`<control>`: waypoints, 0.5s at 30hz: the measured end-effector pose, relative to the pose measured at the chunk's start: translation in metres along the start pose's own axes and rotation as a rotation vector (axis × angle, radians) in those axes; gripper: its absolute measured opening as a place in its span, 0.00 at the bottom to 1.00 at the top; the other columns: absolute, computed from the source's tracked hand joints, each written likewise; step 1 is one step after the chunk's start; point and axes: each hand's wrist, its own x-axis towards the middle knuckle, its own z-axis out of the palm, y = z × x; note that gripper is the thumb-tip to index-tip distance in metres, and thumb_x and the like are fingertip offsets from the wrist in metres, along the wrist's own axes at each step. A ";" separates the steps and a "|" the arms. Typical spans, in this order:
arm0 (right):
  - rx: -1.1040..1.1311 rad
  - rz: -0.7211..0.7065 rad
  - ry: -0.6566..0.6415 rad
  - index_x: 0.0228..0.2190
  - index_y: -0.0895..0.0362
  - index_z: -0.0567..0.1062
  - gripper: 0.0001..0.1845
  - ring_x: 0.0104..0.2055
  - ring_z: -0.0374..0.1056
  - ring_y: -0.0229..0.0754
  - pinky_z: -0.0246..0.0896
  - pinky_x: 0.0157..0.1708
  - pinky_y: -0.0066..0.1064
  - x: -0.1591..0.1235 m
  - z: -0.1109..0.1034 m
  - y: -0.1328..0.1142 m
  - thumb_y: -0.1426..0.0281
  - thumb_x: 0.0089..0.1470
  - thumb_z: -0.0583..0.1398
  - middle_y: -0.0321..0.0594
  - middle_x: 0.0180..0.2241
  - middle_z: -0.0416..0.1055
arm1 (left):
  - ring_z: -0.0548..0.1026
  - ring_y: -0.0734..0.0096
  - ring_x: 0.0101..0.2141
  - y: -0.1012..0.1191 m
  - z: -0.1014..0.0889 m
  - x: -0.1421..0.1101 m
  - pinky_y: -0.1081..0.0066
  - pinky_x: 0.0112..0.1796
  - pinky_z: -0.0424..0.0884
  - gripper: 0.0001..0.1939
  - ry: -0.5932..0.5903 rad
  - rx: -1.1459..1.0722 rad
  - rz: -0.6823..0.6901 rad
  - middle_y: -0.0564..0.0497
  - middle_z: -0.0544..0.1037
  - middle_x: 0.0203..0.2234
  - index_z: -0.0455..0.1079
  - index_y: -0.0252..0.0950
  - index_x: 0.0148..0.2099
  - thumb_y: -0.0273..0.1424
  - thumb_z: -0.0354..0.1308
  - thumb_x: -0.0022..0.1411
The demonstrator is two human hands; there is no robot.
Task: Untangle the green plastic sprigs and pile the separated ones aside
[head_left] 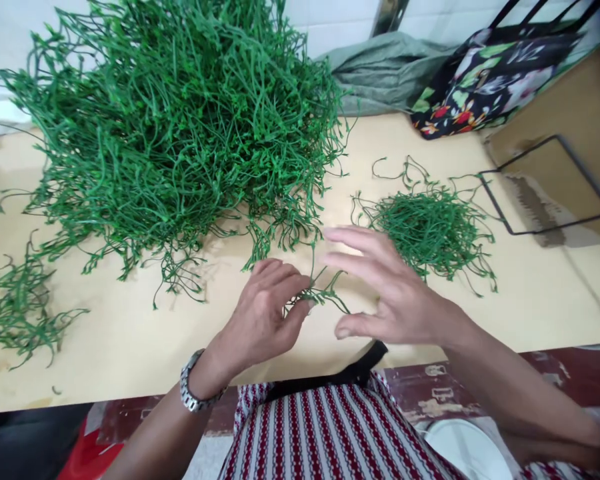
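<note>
My left hand (273, 310), with a metal watch at the wrist, pinches a few thin green plastic-looking stems (325, 293) between thumb and fingers. Their forked ends stick out to the right. Facing it, my right hand (385, 287) is open, thumb and fingers spread apart around the free ends of those stems, and I see nothing gripped in it. Beyond both hands rises a large tangled heap of green stems (180, 127). A smaller, flatter pile of stems (430, 230) lies just past my right hand.
Another loose pile of stems (20, 307) lies at the left of the pale tabletop (145, 353). At the right stand a cardboard box (570, 120) and a thin black wire frame (510, 230). A flowered bag (495, 87) and a grey-green cloth (380, 70) sit at the back.
</note>
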 end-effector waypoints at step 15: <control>-0.014 -0.098 0.218 0.33 0.56 0.71 0.07 0.49 0.64 0.44 0.55 0.52 0.43 0.005 0.028 0.021 0.68 0.49 0.61 0.40 0.37 0.72 | 0.68 0.66 0.41 0.001 0.001 0.006 0.66 0.41 0.65 0.12 0.082 -0.160 -0.048 0.44 0.69 0.37 0.68 0.33 0.43 0.24 0.52 0.56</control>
